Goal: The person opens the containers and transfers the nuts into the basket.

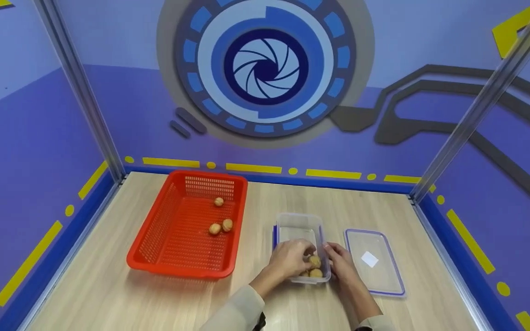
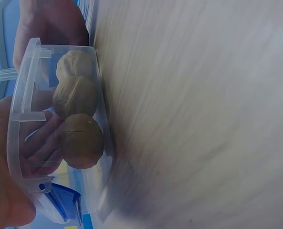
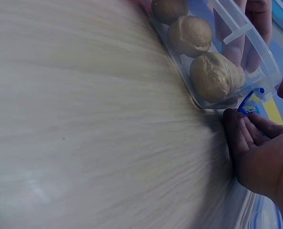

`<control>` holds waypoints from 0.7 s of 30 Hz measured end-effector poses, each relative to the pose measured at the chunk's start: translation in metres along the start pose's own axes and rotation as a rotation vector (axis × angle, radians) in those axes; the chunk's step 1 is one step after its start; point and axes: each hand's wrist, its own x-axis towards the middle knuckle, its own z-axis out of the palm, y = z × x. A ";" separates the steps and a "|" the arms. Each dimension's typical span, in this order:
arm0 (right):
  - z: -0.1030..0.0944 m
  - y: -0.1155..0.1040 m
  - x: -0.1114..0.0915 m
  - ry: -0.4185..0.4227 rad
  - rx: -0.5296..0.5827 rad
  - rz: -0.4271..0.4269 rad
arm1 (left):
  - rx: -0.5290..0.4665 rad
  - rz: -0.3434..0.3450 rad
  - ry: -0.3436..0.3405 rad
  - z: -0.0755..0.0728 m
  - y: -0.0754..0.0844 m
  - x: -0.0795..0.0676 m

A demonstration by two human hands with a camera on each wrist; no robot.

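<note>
A clear plastic food container [image 1: 301, 220] stands on the table with several walnuts [image 2: 81, 140] gathered at its near end. My left hand [image 1: 291, 259] reaches down inside it, thumb and fingers curled round a walnut [image 1: 314, 261] by the right wall. Through the clear wall in the right wrist view, the fingers [image 3: 234, 47] show just above that rear walnut. My right hand [image 1: 344, 266] holds the container's right side, its thumb at the rim and its fingers beside a blue-edged latch [image 3: 248, 101].
To the left stands a red perforated basket [image 1: 182, 274] with three walnuts [image 1: 219, 202] in it. A clear lid [image 1: 380, 248] with a blue seal and a white label lies right of the container. Patterned walls with metal posts [image 1: 81, 87] enclose the table.
</note>
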 end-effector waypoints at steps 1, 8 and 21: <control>-0.001 0.000 0.000 0.000 -0.005 0.002 | 0.009 0.003 -0.006 0.000 0.000 0.000; -0.006 0.001 0.001 0.010 -0.028 -0.003 | 0.051 0.014 -0.044 0.001 0.006 0.004; 0.000 0.001 0.002 0.020 -0.040 -0.021 | 0.068 0.020 -0.048 -0.001 0.002 0.001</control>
